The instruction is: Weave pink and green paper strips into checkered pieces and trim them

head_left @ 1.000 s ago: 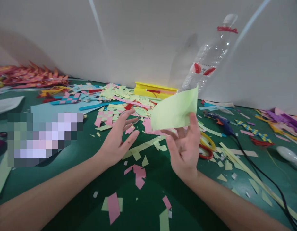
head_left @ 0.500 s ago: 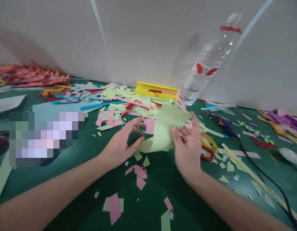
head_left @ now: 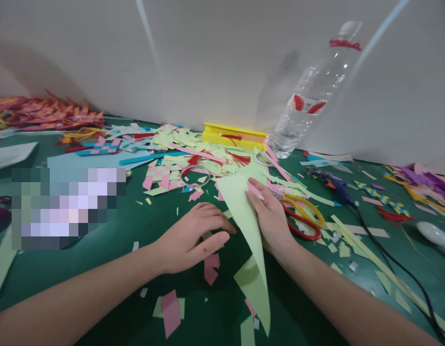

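A curved sheet of light green paper (head_left: 246, 216) is pinched in my right hand (head_left: 271, 216), its long pointed end hanging toward the front. My left hand (head_left: 197, 235) is beside the sheet on the left, fingers curled but apart, with nothing visible in it. Scissors with yellow and red handles (head_left: 303, 230) lie just right of my right hand. Beyond my left hand rests a clear ring (head_left: 195, 185). Pink scraps (head_left: 171, 312) and green scraps are scattered on the green table (head_left: 129, 307) near my forearms.
A plastic bottle (head_left: 309, 101) leans on the wall behind a yellow folded strip (head_left: 235, 134). Green paper cuttings (head_left: 172, 139) pile up at the back. On the right lie a blue tool (head_left: 334, 185) with a black cable and a white spoon (head_left: 433, 234). Orange-red woven pieces (head_left: 56, 113) lie back left.
The green sheet has turned and now hangs toward the front. My left hand has moved down, away from the sheet. My right hand has shifted slightly, uncovering more of the scissors.
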A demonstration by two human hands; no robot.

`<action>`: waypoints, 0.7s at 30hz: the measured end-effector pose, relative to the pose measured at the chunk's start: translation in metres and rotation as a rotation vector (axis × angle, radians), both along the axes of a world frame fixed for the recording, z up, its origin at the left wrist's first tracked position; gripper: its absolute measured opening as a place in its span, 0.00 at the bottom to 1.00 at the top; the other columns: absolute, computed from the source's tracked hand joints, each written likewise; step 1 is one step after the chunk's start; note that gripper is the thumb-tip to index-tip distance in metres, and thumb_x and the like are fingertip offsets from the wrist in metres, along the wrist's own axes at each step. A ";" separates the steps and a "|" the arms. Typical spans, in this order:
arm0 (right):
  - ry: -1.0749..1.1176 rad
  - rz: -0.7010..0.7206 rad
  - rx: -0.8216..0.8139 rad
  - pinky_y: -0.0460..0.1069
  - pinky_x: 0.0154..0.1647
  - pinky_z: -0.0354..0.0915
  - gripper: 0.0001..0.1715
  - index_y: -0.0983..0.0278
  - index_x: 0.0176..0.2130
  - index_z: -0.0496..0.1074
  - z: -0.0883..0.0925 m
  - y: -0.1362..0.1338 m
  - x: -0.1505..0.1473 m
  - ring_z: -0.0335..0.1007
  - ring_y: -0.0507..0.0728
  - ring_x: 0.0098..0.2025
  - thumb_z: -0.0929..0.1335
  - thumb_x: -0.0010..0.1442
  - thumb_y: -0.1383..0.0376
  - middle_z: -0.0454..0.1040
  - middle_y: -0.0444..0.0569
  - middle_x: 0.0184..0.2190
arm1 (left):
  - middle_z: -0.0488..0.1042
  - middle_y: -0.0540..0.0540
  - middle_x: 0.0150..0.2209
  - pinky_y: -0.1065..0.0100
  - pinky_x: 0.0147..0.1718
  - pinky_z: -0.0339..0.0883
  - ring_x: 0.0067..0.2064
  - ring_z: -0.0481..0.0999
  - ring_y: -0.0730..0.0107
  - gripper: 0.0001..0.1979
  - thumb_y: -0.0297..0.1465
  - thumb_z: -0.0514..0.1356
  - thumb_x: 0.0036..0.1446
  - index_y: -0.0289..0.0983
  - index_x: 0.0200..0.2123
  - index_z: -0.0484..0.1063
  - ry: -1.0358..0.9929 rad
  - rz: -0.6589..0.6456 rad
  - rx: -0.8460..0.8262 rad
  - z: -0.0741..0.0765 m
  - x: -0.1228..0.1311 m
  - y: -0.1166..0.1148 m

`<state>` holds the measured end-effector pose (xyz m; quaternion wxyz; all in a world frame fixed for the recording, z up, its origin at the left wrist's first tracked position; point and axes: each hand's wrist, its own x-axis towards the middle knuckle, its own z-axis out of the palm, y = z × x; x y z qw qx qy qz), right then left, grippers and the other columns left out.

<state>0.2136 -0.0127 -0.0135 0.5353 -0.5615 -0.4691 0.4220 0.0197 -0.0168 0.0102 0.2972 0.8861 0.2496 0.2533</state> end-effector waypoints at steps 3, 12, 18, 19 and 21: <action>0.020 0.079 -0.036 0.48 0.21 0.63 0.29 0.57 0.52 0.66 0.001 -0.001 -0.001 0.67 0.54 0.24 0.68 0.54 0.50 0.73 0.45 0.26 | 0.75 0.45 0.37 0.62 0.49 0.61 0.42 0.72 0.62 0.16 0.37 0.46 0.64 0.37 0.36 0.72 -0.030 -0.049 -0.110 0.003 0.003 -0.006; -0.024 0.221 -0.004 0.45 0.16 0.52 0.23 0.57 0.47 0.63 0.009 -0.014 -0.008 0.57 0.50 0.17 0.68 0.55 0.51 0.66 0.38 0.17 | 0.69 0.49 0.23 0.73 0.25 0.63 0.28 0.69 0.69 0.19 0.38 0.48 0.62 0.37 0.22 0.66 -0.007 0.063 -0.329 0.001 0.013 -0.017; 0.077 0.197 0.021 0.43 0.18 0.56 0.27 0.58 0.49 0.62 0.012 -0.013 -0.007 0.60 0.48 0.20 0.71 0.52 0.55 0.69 0.38 0.22 | 0.48 0.55 0.17 0.72 0.18 0.47 0.18 0.50 0.77 0.21 0.36 0.47 0.60 0.38 0.16 0.48 -0.028 0.298 -0.237 -0.002 0.008 -0.005; 0.093 0.178 0.035 0.43 0.20 0.57 0.28 0.59 0.49 0.62 0.013 -0.012 -0.007 0.61 0.48 0.21 0.71 0.52 0.56 0.70 0.38 0.23 | 0.45 0.55 0.16 0.71 0.17 0.43 0.17 0.47 0.78 0.22 0.37 0.46 0.60 0.39 0.15 0.46 -0.028 0.358 -0.221 -0.002 0.005 -0.002; 0.078 0.134 0.062 0.44 0.22 0.60 0.27 0.60 0.48 0.63 0.013 -0.010 -0.005 0.64 0.49 0.23 0.72 0.51 0.57 0.70 0.38 0.23 | 0.43 0.55 0.16 0.70 0.17 0.42 0.17 0.46 0.77 0.22 0.39 0.47 0.59 0.39 0.16 0.45 -0.065 0.503 -0.186 -0.001 -0.001 0.004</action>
